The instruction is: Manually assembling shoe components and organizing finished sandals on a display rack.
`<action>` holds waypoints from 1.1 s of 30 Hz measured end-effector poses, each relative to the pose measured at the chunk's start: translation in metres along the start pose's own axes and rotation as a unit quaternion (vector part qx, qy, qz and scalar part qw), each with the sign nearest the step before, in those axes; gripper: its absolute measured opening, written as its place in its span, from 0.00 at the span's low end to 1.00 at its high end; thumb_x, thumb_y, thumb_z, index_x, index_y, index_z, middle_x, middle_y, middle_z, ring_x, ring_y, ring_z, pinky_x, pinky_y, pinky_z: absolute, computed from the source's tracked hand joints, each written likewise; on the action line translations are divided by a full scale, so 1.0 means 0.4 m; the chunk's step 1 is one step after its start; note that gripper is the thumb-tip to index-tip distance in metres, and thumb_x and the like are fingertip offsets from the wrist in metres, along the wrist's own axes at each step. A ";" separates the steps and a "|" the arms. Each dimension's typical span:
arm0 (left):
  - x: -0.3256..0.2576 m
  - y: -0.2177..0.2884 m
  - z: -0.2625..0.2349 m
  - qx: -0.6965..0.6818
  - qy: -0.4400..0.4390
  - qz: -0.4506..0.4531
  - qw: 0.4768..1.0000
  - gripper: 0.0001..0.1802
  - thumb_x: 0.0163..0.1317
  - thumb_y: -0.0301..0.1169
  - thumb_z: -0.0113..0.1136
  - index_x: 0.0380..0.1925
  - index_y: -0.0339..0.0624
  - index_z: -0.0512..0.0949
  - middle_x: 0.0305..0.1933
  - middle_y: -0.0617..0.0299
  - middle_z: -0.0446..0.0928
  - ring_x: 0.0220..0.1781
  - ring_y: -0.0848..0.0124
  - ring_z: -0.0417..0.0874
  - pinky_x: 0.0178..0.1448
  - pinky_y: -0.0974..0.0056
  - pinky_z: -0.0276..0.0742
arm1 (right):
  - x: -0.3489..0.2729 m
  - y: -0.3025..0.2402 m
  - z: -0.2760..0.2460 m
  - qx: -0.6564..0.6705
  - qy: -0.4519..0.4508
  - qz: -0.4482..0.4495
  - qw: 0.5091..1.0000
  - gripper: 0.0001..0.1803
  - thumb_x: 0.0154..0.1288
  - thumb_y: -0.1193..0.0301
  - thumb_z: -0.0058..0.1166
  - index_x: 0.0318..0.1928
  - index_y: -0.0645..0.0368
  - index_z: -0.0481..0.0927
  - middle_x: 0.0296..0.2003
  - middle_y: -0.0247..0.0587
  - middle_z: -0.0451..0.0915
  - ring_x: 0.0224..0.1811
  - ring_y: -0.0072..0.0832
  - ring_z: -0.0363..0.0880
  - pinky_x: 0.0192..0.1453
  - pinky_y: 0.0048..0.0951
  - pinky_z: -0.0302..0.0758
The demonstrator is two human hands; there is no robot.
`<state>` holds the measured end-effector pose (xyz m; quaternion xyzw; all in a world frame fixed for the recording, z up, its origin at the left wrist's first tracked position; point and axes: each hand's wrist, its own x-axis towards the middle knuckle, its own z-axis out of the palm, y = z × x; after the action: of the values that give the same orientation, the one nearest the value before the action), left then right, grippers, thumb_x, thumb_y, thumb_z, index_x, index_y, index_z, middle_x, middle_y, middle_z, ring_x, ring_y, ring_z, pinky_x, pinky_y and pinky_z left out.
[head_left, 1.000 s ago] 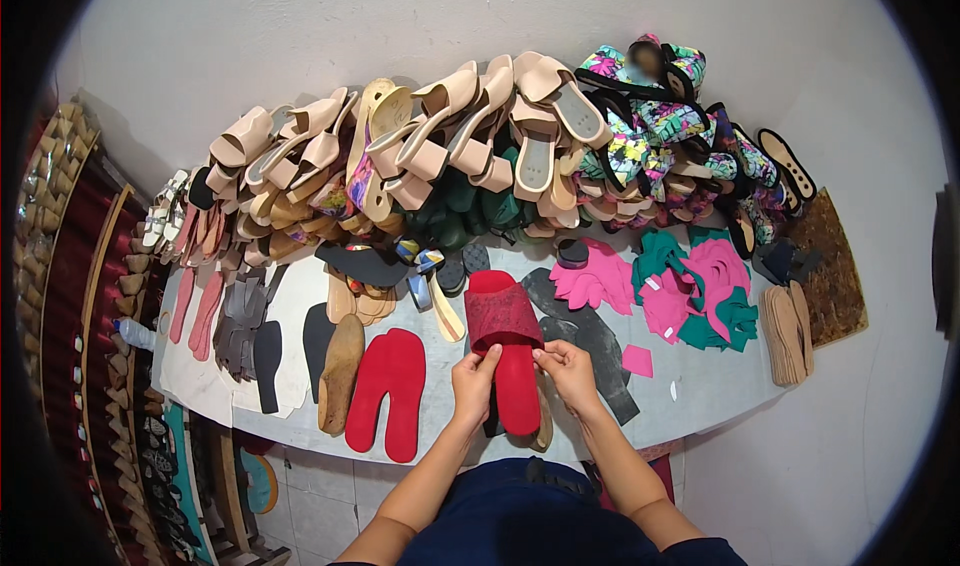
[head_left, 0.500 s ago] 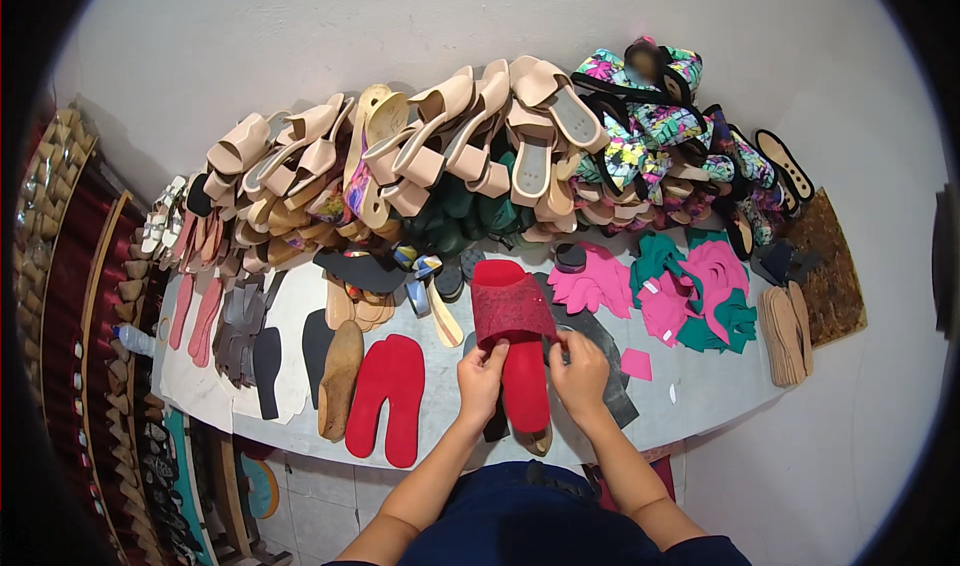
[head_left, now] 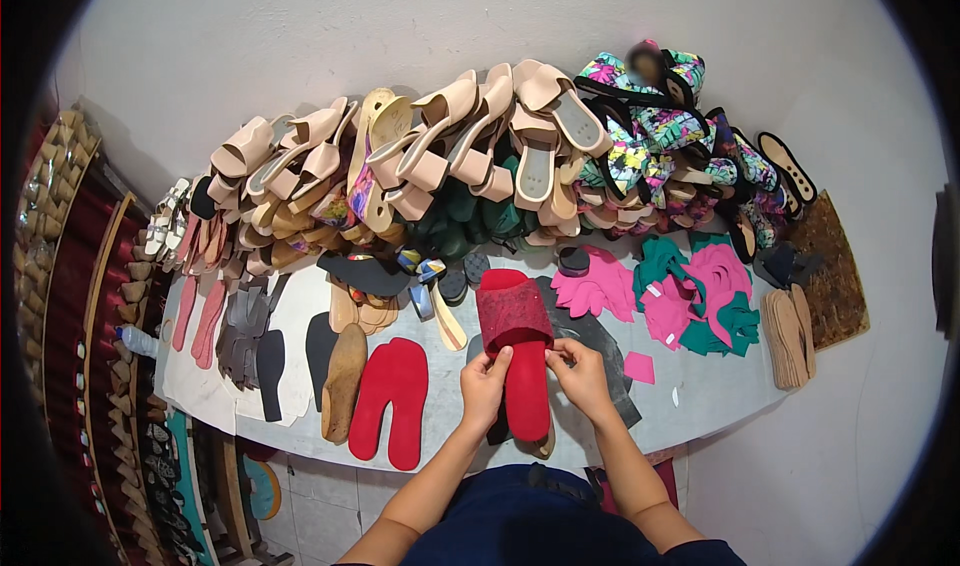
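- The left hand [head_left: 485, 381] grasps the red slipper [head_left: 527, 391] at its left edge, with the thumb lying on top, near the lower border of the band [head_left: 514, 316].
- The right hand [head_left: 580, 378] pinches the right side of the same slipper with thumb and forefinger, also close to the band.
- The slipper is between the two hands, above the near part of the table [head_left: 700, 391], its band end pointing away from the person.
- Just to the left of the left hand there lies a pair of red soles [head_left: 405, 366], and beside them a brown foot-shaped form [head_left: 344, 381].
- Beyond the right hand is a dark sheet [head_left: 612, 366], and next to it a small pink piece [head_left: 639, 367].
- Farther to the right are pink cut pieces [head_left: 592, 284], green cut pieces [head_left: 736, 339] and a stack of tan insoles [head_left: 785, 341].
- Farther to the left are grey cut pieces [head_left: 243, 331] and long pink strips [head_left: 209, 326].
- Along the wall stand heaped beige heeled sandals [head_left: 425, 166] and, on the right, multicoloured sandals [head_left: 670, 124].
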<state>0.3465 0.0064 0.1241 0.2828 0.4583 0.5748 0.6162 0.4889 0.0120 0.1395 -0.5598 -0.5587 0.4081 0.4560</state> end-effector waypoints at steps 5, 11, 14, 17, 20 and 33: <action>0.001 0.000 -0.005 0.028 -0.009 0.007 1.000 0.11 0.59 0.31 0.52 0.35 0.32 0.75 0.31 0.61 0.77 0.30 0.79 0.75 0.34 0.76 0.71 | -0.004 0.010 0.000 0.069 -0.043 0.035 0.996 0.08 0.56 0.75 0.50 0.34 0.68 0.75 0.28 0.38 0.79 0.32 0.19 0.76 0.38 0.20 0.70; 0.001 -0.001 0.000 0.057 -0.003 0.028 0.998 0.11 0.59 0.30 0.52 0.35 0.32 0.75 0.30 0.61 0.77 0.30 0.79 0.75 0.34 0.75 0.71 | -0.017 0.022 -0.004 0.137 -0.043 0.047 0.988 0.08 0.57 0.75 0.50 0.36 0.66 0.75 0.30 0.35 0.78 0.34 0.18 0.74 0.40 0.19 0.69; 0.000 0.002 -0.005 0.081 -0.009 0.037 0.996 0.11 0.58 0.30 0.53 0.35 0.32 0.76 0.29 0.62 0.77 0.29 0.80 0.75 0.32 0.75 0.71 | -0.020 0.011 -0.009 0.251 -0.087 0.067 0.962 0.08 0.57 0.74 0.50 0.36 0.65 0.75 0.31 0.34 0.77 0.34 0.17 0.73 0.41 0.19 0.68; -0.003 -0.009 -0.006 0.134 -0.024 0.057 0.989 0.10 0.57 0.30 0.54 0.33 0.33 0.76 0.26 0.63 0.76 0.27 0.81 0.74 0.30 0.75 0.69 | -0.022 0.010 -0.003 0.222 -0.084 0.109 0.965 0.09 0.56 0.75 0.51 0.38 0.65 0.75 0.33 0.35 0.77 0.35 0.17 0.72 0.42 0.19 0.67; 0.001 -0.020 -0.018 0.192 -0.029 0.084 0.977 0.10 0.54 0.31 0.57 0.33 0.34 0.76 0.22 0.64 0.75 0.25 0.82 0.72 0.29 0.75 0.68 | -0.026 0.010 0.008 0.192 -0.043 0.106 0.975 0.11 0.56 0.74 0.51 0.41 0.65 0.74 0.35 0.34 0.76 0.37 0.17 0.71 0.44 0.19 0.66; -0.016 -0.031 -0.016 0.273 -0.130 0.122 0.945 0.11 0.53 0.28 0.57 0.37 0.35 0.75 0.35 0.60 0.77 0.39 0.75 0.76 0.44 0.70 0.70 | -0.026 0.046 0.047 0.304 0.080 0.017 0.949 0.15 0.56 0.76 0.51 0.45 0.64 0.72 0.41 0.36 0.75 0.43 0.20 0.71 0.48 0.23 0.68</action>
<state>0.3470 -0.0030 0.1120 0.5662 0.4754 0.4568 0.4948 0.4749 0.0035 0.1166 -0.4347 -0.3598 0.5202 0.6411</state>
